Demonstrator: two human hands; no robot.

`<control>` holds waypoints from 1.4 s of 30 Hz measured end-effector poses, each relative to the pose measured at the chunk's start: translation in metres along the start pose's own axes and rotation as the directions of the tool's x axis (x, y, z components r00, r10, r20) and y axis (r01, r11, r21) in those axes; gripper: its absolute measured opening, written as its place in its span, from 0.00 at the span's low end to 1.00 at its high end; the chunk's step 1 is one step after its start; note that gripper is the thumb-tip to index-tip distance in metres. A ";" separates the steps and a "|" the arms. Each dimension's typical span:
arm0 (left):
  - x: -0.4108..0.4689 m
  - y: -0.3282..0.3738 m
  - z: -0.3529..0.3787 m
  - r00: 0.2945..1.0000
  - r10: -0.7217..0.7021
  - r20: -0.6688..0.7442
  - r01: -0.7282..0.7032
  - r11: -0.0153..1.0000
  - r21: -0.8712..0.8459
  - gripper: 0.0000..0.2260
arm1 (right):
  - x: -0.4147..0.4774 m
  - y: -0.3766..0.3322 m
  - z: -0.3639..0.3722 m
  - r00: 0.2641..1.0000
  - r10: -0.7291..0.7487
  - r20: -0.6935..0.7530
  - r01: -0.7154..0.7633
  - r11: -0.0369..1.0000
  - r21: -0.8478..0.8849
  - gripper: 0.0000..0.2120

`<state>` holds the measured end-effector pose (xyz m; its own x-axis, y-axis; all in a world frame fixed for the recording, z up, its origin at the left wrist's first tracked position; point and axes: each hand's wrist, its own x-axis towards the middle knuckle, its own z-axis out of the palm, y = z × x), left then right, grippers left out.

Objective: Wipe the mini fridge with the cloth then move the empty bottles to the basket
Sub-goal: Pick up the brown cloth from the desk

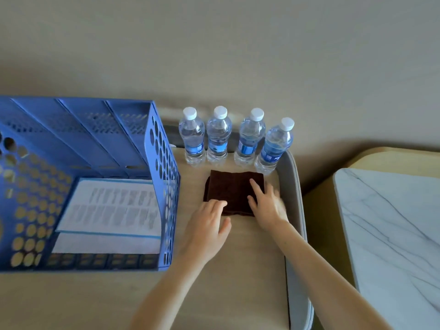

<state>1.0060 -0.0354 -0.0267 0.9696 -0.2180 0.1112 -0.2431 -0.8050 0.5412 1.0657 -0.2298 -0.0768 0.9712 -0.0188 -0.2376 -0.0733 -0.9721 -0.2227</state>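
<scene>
A folded dark brown cloth (pixel 232 191) lies on the beige top of the mini fridge (pixel 250 258). My left hand (pixel 209 227) rests at the cloth's near left corner, fingers spread and touching its edge. My right hand (pixel 266 203) lies flat on the cloth's right side, fingers apart. Behind the cloth, several clear plastic bottles with white caps and blue labels (pixel 217 136) stand upright in a row against the wall. A blue perforated plastic basket (pixel 164 186) stands to the left of the cloth.
A printed sheet (pixel 112 206) lies on the basket's bottom. The fridge top has a grey raised rim (pixel 297 210) along its right side. A white marbled tabletop (pixel 392 246) sits lower to the right. A plain beige wall (pixel 214 55) backs everything.
</scene>
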 end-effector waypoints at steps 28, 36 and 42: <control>-0.018 -0.010 -0.002 0.997 -0.064 0.038 0.065 0.998 -0.026 0.13 | -0.028 0.000 0.020 0.970 0.155 0.189 -0.243 0.533 0.810 0.19; -0.058 0.014 -0.018 0.998 -0.057 0.016 0.057 0.998 -0.005 0.13 | -0.108 0.010 0.015 0.991 0.122 0.054 -0.091 0.318 0.944 0.13; -0.097 0.037 -0.028 0.997 -0.060 -0.047 0.059 0.998 -0.012 0.13 | -0.159 0.013 -0.020 0.993 0.058 -0.106 0.084 0.307 0.948 0.16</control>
<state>0.9038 -0.0287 0.0059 0.9827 -0.1430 0.1179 -0.1847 -0.8100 0.5566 0.9154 -0.2442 -0.0227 0.9839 -0.1000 -0.1481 -0.1562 -0.0786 -0.9846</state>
